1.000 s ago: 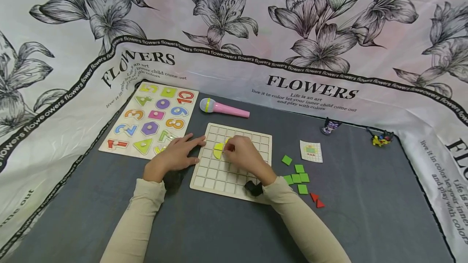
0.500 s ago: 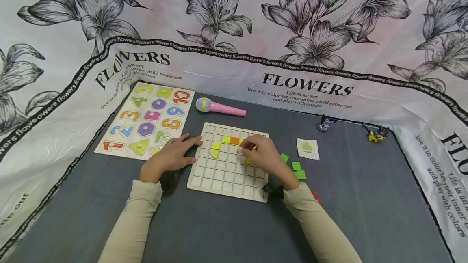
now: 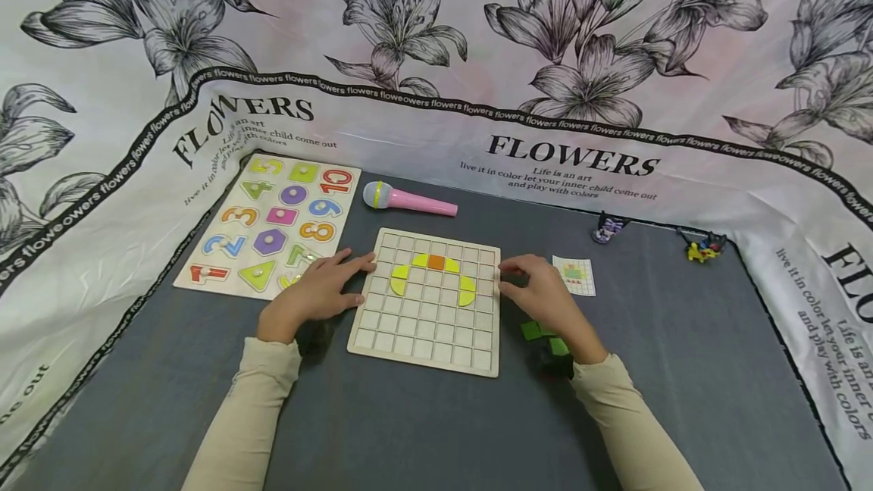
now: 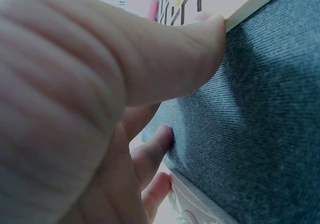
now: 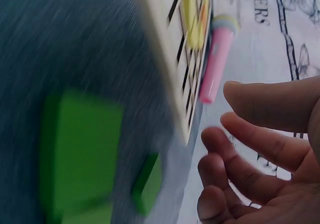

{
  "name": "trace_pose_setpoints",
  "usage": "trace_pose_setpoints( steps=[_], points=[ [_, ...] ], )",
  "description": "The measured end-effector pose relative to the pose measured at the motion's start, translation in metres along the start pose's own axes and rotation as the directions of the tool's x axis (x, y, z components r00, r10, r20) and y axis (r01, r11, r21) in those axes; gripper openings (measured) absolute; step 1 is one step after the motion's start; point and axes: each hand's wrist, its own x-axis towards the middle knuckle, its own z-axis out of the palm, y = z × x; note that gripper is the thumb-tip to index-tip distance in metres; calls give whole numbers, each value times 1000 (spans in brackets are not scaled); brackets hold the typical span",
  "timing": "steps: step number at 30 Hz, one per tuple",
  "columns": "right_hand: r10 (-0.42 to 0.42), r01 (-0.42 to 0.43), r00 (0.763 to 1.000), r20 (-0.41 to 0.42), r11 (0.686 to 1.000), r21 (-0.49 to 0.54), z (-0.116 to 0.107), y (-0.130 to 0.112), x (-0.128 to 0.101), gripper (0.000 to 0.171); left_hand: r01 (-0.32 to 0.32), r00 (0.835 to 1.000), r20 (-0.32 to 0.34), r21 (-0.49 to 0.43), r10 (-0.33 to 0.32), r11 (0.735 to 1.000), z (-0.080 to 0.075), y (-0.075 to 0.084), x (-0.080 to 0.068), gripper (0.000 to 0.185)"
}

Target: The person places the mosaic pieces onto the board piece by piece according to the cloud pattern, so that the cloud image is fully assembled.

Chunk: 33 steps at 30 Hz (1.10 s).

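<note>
A wooden grid board [image 3: 424, 336] lies on the grey cloth. On it an arc is formed by yellow quarter-circle pieces [image 3: 399, 279] and an orange square [image 3: 436, 262]. My left hand [image 3: 356, 279] rests flat at the board's left edge, its thumb [image 4: 190, 59] pressed against the rim. At the right edge my right hand [image 3: 510, 279] hovers with its fingers [image 5: 250, 144] loosely curled and holding nothing. Green squares [image 3: 532, 330] lie beside the right wrist, one showing blurred as the green square [image 5: 82, 149] in the right wrist view. A small pattern card [image 3: 574, 276] sits just right of that hand.
A pink toy microphone [image 3: 408, 201] lies behind the board. A number-and-shape puzzle [image 3: 269, 222] is at the left. Two small toy figures [image 3: 609, 229] [image 3: 702, 248] stand at the back right. A flower-printed sheet [image 3: 436, 59] rises behind and at both sides.
My right hand has moved from the board's middle to its right edge, leaving another yellow piece on the arc's right side. The left hand has stayed put.
</note>
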Motion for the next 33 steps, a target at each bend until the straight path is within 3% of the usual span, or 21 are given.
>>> trace_pose_setpoints(
  steps=[5,13,22,33],
  points=[
    [46,-44,999,13,994,-101,-10,11,-4,33,7,1000,4,6,-7,1000,0,1,0,75],
    [33,-23,999,41,977,-213,-12,17,-9,20,-23,1000,-13,9,23,1000,0,0,-1,73],
    [12,-7,1000,29,986,-168,-9,22,-8,17,-18,1000,-15,2,18,1000,0,0,0,70],
    [21,-21,1000,-12,1000,-5,-4,7,0,10,13,1000,11,0,-13,1000,0,0,2,74]
  ],
)
